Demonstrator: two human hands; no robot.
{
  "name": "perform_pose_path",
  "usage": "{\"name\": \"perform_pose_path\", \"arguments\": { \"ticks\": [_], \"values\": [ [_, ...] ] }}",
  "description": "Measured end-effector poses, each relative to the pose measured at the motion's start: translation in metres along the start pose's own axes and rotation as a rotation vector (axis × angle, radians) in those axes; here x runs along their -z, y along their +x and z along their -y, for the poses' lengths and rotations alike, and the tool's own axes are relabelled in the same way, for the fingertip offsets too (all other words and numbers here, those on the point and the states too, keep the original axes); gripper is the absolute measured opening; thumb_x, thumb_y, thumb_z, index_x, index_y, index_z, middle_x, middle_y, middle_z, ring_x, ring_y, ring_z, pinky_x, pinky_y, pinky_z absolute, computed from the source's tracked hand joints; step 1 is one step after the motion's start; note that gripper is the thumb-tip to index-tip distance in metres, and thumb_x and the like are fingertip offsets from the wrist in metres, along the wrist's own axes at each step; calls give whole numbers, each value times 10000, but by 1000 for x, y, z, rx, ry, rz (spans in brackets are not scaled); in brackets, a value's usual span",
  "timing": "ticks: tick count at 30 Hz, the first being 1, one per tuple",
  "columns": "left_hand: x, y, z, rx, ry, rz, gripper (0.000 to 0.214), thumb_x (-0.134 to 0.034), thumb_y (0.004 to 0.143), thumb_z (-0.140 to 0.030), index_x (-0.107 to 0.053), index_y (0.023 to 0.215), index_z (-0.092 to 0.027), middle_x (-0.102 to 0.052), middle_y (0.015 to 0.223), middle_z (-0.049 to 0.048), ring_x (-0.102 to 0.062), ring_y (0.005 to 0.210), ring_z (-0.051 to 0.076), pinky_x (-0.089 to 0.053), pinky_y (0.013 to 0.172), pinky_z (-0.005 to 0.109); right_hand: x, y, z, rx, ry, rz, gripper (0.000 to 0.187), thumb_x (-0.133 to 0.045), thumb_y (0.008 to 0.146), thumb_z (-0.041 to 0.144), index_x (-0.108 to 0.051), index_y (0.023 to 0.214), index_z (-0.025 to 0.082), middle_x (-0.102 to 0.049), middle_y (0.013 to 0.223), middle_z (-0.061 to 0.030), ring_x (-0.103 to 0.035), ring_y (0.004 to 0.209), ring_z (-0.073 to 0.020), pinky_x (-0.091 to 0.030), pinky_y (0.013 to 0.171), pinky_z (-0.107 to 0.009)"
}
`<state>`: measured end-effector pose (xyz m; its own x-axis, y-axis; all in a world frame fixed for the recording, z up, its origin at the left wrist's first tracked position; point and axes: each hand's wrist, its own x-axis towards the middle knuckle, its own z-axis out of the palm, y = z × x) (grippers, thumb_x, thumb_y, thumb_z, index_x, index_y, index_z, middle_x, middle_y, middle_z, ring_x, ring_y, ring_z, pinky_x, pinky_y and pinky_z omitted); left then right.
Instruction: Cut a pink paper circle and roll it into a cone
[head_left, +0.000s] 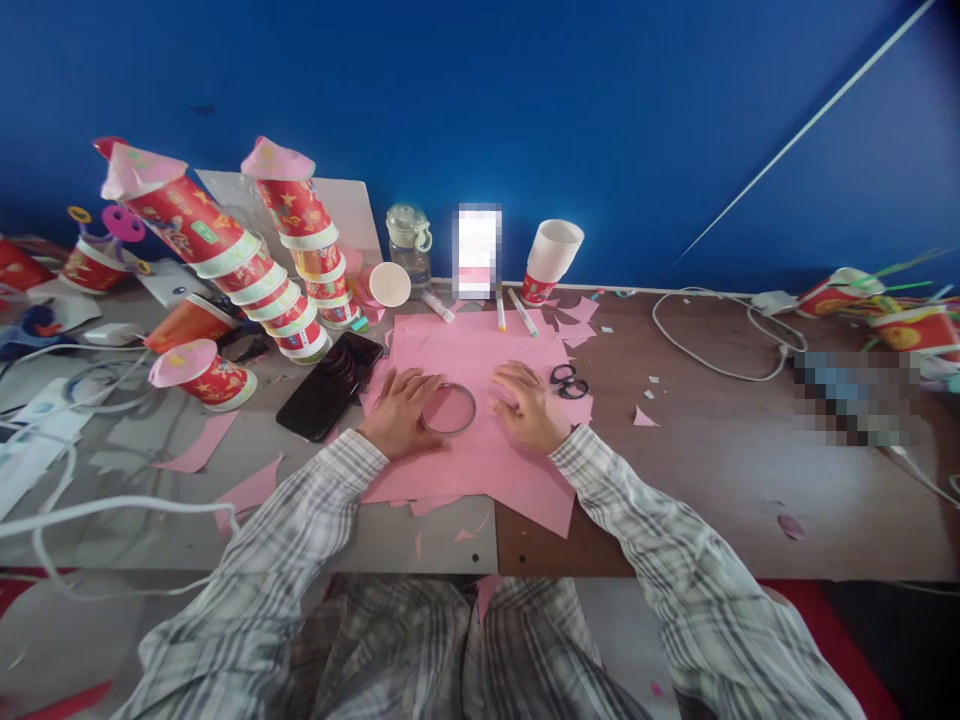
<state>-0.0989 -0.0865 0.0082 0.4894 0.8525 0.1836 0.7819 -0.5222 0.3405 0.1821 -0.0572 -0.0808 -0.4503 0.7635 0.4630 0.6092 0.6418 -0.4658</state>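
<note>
Head view: a blue wall [465, 110] rises behind a wide tabletop [720, 480], grey to the left and brown to the right. Pink paper [450, 475] lies across the join, in overlapping pieces with uneven edges. At the left, a tall tower of red patterned cups [247, 265] appears tilted and wears a pink paper cone; beside it, a shorter tower [315, 250] carries a cone too. Below them, a dark phone [326, 390] lies on the table, its corner close to the paper. The left hand [405, 412] rests at the left side of a thin round ring [448, 410], fingers extended and thumb near its lower edge; it touches the ring, but I cannot tell whether it pinches it. The right hand [529, 405] is over the paper to the right of the ring, apart from it, fingers loosely bent and thumb held away from them. Along the back edge of the paper stand a clear bottle [409, 245], a bright pixelated screen [478, 245] and a stack of white cups [555, 250] set in a red one. The ring lies flat on the paper between the hands, with black scissors [571, 388] just beyond the right hand. Two slim markers [523, 312] lie near the screen, and a small pink scrap [644, 417] sits on the brown side.
</note>
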Motion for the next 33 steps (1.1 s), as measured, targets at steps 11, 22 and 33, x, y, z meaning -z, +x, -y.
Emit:
{"name": "perform_pose_path", "arguments": {
  "ticks": [11, 22, 33],
  "values": [
    [23, -2, 22, 16, -226, -128, 477, -466, 784, -378, -353, 1187, -149, -579, 1072, 78, -504, 1024, 172, -370, 922, 344, -13, -14, 20, 63, 13, 91, 526, -667, 1197, 509, -824, 1571, 174, -835, 1638, -310, -792, 1530, -491, -658, 1318, -784],
    [8, 0, 40, 17, -154, -187, 378, -590, 683, -196, -502, 1049, -161, -604, 1034, 57, -503, 983, 177, -372, 925, 344, -17, -3, 23, 129, 16, 124, 749, -650, 1226, 701, -779, 1682, 122, -783, 1723, -355, -771, 1623, -516, -679, 1338, -799],
    [5, 2, 42, 17, -161, -152, 301, -580, 683, -230, -560, 976, -162, -550, 1065, 83, -480, 1007, 200, -342, 944, 375, -25, 6, 33, 70, -5, 237, 841, -812, 1124, 763, -768, 1726, 178, -739, 1807, -329, -708, 1697, -555, -632, 1376, -860]
  ]
}}
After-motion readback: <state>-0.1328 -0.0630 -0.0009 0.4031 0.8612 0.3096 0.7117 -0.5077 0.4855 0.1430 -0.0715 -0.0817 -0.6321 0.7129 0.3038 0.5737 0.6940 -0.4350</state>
